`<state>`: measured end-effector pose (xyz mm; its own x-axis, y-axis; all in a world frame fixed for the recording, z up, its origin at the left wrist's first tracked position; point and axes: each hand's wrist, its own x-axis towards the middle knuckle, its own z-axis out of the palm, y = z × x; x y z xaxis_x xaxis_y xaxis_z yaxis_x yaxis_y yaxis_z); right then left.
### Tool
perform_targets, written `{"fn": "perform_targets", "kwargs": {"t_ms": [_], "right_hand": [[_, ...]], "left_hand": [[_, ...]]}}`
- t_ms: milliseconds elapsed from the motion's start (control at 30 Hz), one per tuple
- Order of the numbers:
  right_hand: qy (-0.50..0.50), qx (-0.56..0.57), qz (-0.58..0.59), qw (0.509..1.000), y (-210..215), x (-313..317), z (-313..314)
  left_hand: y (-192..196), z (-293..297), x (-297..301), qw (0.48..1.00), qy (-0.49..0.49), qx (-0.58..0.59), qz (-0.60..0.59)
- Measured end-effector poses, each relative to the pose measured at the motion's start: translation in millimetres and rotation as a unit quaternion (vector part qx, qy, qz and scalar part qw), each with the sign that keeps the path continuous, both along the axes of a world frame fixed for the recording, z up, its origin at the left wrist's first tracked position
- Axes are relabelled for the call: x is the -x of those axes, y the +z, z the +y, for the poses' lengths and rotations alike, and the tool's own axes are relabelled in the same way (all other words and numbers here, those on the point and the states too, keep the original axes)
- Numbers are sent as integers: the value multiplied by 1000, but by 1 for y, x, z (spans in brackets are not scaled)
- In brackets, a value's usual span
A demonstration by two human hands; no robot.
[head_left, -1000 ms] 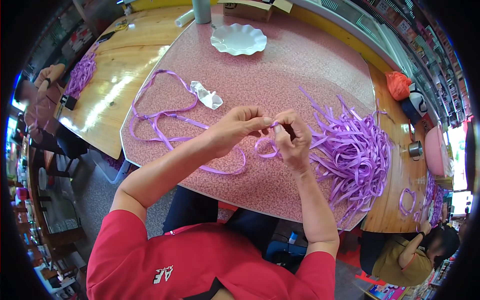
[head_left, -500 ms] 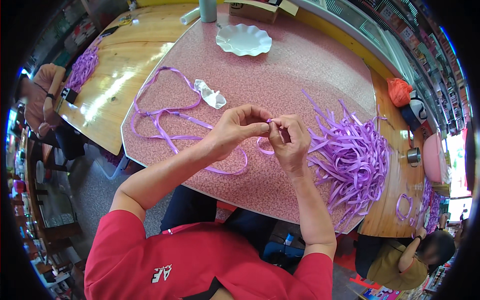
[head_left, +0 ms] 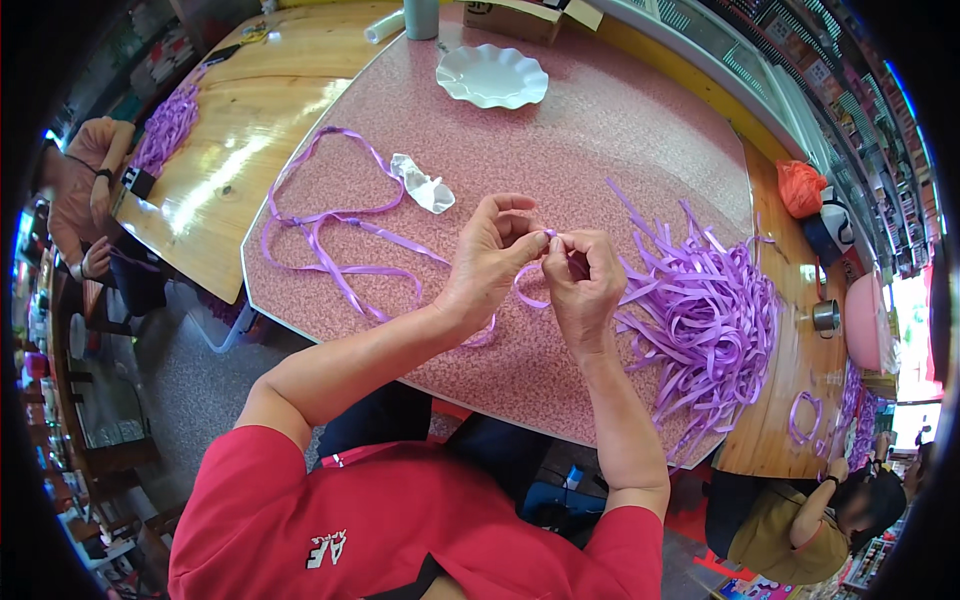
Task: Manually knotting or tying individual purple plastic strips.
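Note:
Over the middle of the pink table, my left hand and my right hand meet fingertip to fingertip. Thumb and forefinger of each hand pinch a purple ribbon, whose small folded or knotted part shows between them. A loop of it hangs below the fingers; the exact shape of the pinched part is too small to make out. Left of my hands lies a long looped purple ribbon with small knots in it. To the right a big heap of loose purple ribbons spreads to the table's edge.
A crumpled white tissue lies beyond my left hand. Farther back are a white scalloped plate, a grey-green cylinder and a cardboard box. A metal cup stands at right. Other people sit at wooden tables on both sides.
My left hand has shifted slightly right and up, its fingers now more upright. Both hands still pinch the ribbon. The person at left has moved a hand.

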<state>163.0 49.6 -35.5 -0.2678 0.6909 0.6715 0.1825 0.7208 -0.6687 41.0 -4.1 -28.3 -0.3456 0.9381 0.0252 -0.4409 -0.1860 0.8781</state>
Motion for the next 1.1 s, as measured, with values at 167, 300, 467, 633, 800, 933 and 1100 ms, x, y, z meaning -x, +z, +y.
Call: {"fn": "perform_targets", "kwargs": {"t_ms": [167,300,467,633,800,933,1100], "right_hand": [[18,40,-13,999,10,-4,1],[44,-6,-4,999,11,-5,3],[198,449,162,856,12,-12,4],[244,545,221,771,23,-12,2],[299,582,240,717,25,-15,5],[323,619,250,670,24,-15,7],[328,614,249,674,19,-16,9]], "left_hand": [[-2,-1,5,1000,-16,-10,-18],[0,-3,11,999,-19,-11,30],[0,-6,15,997,-25,-26,67],[-6,-3,22,942,39,-149,299],[13,-3,30,801,134,-233,535],[18,-2,34,699,176,-275,636],[15,-1,34,721,152,-243,630]]}}
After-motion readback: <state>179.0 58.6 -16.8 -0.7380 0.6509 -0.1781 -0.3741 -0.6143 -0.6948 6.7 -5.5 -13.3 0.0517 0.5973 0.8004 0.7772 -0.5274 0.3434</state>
